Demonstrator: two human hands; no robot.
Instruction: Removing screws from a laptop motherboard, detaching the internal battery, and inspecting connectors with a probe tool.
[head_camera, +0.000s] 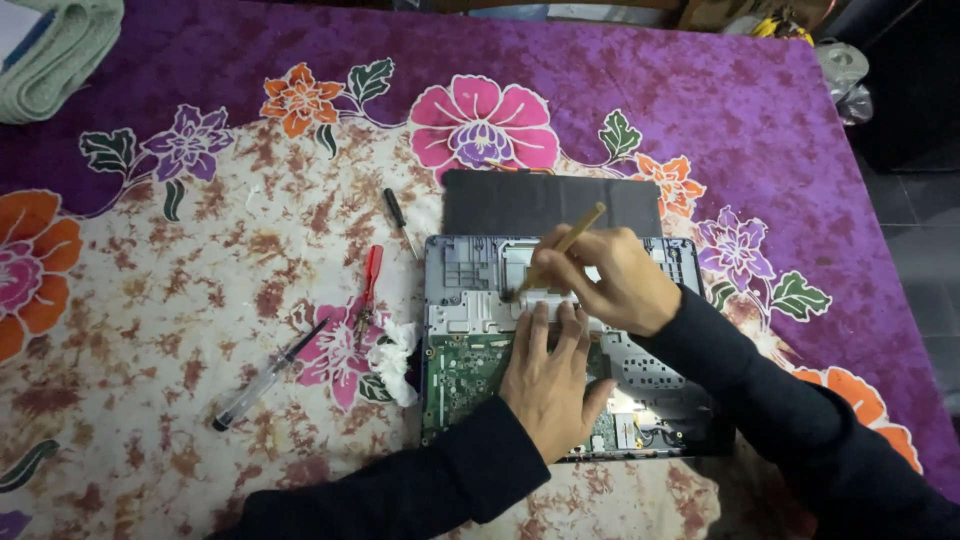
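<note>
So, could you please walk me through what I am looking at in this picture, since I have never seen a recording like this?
There is no machine here: a person wears a camera on the head, so the single picture looks down at their own two hands. The left hand lies flat on an opened laptop base, over its green circuit board. The right hand holds a thin wooden-handled brush with its tip down inside the casing. A dark flat panel lies just behind the laptop. To the left, on the flowered purple cloth, lie a black screwdriver, a red-handled tool, a clear-handled screwdriver and a crumpled white tissue.
</note>
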